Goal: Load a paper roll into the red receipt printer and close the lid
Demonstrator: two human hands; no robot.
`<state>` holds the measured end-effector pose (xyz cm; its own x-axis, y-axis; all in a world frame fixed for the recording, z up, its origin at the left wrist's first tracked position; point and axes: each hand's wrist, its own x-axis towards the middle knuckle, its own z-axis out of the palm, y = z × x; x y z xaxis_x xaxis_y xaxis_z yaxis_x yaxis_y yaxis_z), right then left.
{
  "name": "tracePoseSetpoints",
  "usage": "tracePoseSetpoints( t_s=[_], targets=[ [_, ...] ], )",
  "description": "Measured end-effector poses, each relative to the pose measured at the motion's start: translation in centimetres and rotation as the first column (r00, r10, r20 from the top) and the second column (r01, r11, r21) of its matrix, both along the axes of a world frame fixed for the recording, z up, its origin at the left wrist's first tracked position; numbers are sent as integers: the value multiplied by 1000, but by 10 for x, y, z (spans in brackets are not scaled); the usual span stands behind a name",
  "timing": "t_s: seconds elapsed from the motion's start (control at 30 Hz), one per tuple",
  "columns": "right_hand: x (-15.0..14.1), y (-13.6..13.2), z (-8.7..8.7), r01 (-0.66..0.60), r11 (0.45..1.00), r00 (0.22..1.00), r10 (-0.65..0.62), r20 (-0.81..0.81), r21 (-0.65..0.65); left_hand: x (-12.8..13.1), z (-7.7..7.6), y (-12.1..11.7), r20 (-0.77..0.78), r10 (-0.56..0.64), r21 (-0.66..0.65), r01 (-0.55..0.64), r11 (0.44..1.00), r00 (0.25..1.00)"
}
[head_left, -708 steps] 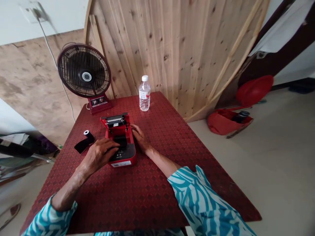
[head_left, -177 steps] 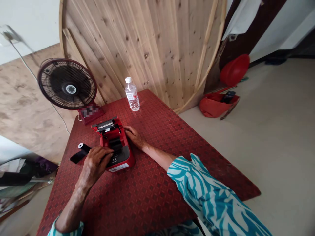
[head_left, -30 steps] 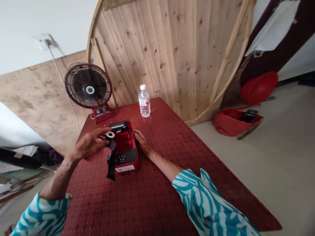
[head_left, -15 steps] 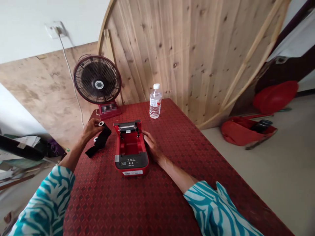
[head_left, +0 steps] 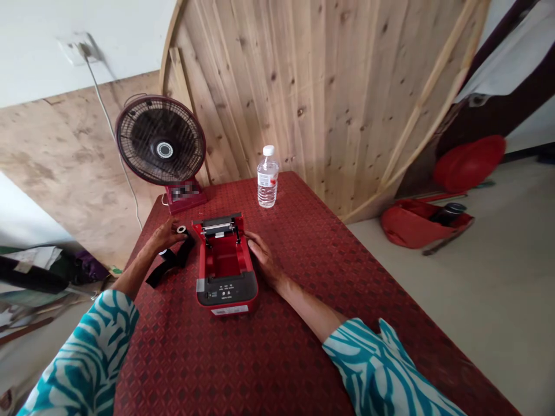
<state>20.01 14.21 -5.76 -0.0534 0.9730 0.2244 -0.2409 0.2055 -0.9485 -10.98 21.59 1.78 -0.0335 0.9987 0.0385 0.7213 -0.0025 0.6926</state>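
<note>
Red printer (head_left: 228,292) sits on the desk (head_left: 277,352), lid (head_left: 219,226) tilted up, my right hand (head_left: 267,260) against its right flank, pinch or plain contact unclear. My left hand (head_left: 163,236) is at the upper black roll (head_left: 182,230) just left of the printer; can't tell if that grip is clamped on it or only near. Risk, my read: a nudge from my left hand could unwind the loose black strip (head_left: 160,271), and jolting the printer could drop the lid onto my right hand.

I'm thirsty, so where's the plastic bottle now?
In the head view, the plastic bottle stands upright toward the far end of the table, right of the fan and beyond the red machine.
</note>
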Motion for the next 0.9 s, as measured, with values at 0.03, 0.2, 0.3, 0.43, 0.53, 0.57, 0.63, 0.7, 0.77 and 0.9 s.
tracePoseSetpoints(
  t_s=[0.03, 0.2, 0.3, 0.43, 0.53, 0.57, 0.63, 0.7, 0.77, 0.9],
  targets=[
    [0, 0, -1, 5, 1000, 1000, -5, 2, 3, -4, 4, -4, 41, 5, -2, -5, 1000, 999],
    [-1, 1, -3, -8, 1000, 1000, 8, -19, 4, -36, 23, -44, 162, 68, -52, -60, 997, 984],
    [-1, 1, -2, -24, 1000, 1000, 24, -18, -7, -48, 22, -68, 191, 75, -95, -58, 994, 979],
    [-1, -1, 1, -9, 1000, 1000, 10, 8, -7, -50, 6, -78, 235, -46, -146, 82, 986, 971],
    [-1, 0, 1, 1, 1000, 1000, -1, 13, -5, -51, -6, -76, 234, -97, -128, 129, 983, 967],
    [-1, 0, 1, -1, 1000, 1000, 1, 14, -3, -52, -9, -74, 227, -100, -121, 130, 984, 969],
    [-1, 1, 0, -9, 1000, 1000, 9, 13, 5, -55, -14, -72, 209, -105, -114, 131, 985, 972],
    [-1, 2, 0, -16, 1000, 1000, 16, 8, 12, -57, -18, -70, 187, -90, -107, 111, 988, 978],
    [-1, 3, -1, -18, 1000, 1000, 18, -3, 13, -57, -20, -70, 167, -69, -95, 86, 992, 983],
    [-3, 5, -2, -10, 1000, 1000, 10, -10, 9, -53, -22, -72, 184, -14, -79, 29, 996, 983]
  ],
)
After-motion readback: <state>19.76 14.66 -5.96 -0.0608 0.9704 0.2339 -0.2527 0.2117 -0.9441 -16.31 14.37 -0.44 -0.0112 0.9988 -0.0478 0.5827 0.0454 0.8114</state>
